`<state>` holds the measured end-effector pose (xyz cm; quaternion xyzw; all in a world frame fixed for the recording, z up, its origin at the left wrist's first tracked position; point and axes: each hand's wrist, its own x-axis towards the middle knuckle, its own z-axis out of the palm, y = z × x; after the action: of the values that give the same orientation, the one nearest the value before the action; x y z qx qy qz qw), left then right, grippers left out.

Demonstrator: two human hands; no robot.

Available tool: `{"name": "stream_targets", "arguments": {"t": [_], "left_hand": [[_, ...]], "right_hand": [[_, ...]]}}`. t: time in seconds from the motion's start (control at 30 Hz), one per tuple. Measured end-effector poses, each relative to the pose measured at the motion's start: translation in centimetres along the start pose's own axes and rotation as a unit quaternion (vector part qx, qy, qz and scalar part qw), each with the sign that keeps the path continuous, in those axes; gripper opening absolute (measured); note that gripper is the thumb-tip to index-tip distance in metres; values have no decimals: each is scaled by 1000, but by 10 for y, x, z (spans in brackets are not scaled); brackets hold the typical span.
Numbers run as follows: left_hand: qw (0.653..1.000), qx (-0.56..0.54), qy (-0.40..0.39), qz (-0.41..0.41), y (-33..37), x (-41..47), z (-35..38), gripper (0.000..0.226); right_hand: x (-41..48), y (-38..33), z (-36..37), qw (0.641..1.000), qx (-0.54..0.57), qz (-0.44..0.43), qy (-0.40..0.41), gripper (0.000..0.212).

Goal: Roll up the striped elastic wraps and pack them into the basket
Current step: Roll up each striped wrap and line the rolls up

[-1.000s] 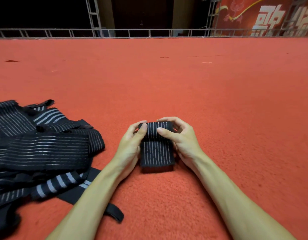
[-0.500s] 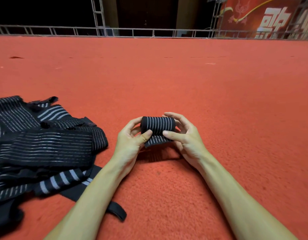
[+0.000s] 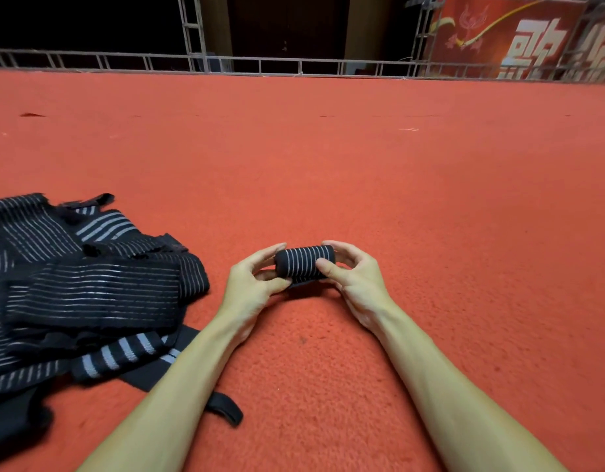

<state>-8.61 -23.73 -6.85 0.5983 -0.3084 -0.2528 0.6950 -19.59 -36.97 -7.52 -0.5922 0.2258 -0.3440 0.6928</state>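
Red carpet (image 3: 396, 199) is seen beneath a nearly finished striped roll (image 3: 304, 266), pinched between the left hand (image 3: 251, 286) and right hand (image 3: 353, 277); unrolled wraps (image 3: 89, 287) lie left, and the loose tail likely needs tucking before packing.

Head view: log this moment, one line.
left hand: grips striped wrap roll; right hand: grips same roll; unrolled wraps: heaped left; basket: not visible

Warm, even light is falling across the carpet (image 3: 396, 199).
A soft shadow is lying under the wrap (image 3: 304, 265); the background is sitting dark; the railing (image 3: 300, 68) is bowing.
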Motion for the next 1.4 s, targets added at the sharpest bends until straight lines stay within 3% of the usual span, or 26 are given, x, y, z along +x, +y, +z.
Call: {"name": "stream_targets", "arguments": {"t": [0.2, 0.33, 0.5, 0.77, 1.0, 1.13, 1.23, 1.3, 1.4], "left_hand": [[996, 61, 24, -53, 11, -4, 7, 37], [993, 105, -8, -58, 18, 1, 45, 40], [983, 169, -71, -9, -2, 6, 131, 31], [967, 237, -84, 41, -24, 38, 202, 37], [935, 341, -79, 61, -52, 53, 209, 31], [928, 356, -99, 43, -45, 53, 211, 49], [943, 297, -151, -19, -27, 45, 201, 62], [943, 279, -178, -43, -15, 37, 181, 61], [925, 341, -165, 13, 7, 22, 138, 46]], "right_hand": [[-6, -9, -3, 984, -177, -33, -12, 40], [-7, -28, -42, 973, -225, -45, -10, 40], [-9, -45, -130, 951, -301, -48, 56, 33], [3, -48, -174, 899, -389, -74, 186, 38], [11, -36, -176, 874, -421, -55, 237, 23], [11, -36, -174, 871, -429, -31, 239, 30], [8, -45, -174, 862, -425, 6, 277, 43], [0, -58, -167, 851, -422, 18, 312, 50], [-17, -73, -139, 846, -445, -31, 293, 47]]}}
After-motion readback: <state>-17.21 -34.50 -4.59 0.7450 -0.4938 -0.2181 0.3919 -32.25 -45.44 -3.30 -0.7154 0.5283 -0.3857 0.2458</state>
